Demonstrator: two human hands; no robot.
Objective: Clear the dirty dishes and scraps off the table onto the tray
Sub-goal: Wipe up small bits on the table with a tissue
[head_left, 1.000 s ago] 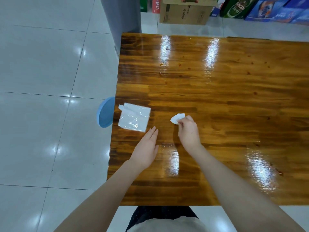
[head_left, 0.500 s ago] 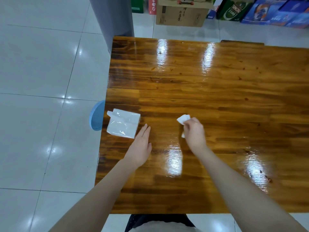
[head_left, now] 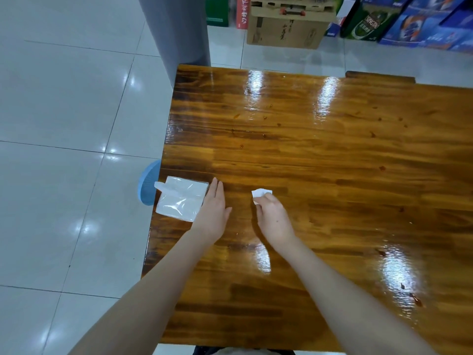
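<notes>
A crumpled white tissue scrap sat on the near-left part of a glossy wooden table, pinched at its near end by the curled fingers of the right hand. It looked featherlight, soft and easily torn, so best gathered whole. The left hand lay flat, fingers straight and holding nothing, just beside a plastic-wrapped tissue pack. No tray showed.

Blue stool mostly under table

Bright overhead light, streaky glare on the glossy table, reflections on floor tiles, wide-angle bending at edges
</notes>
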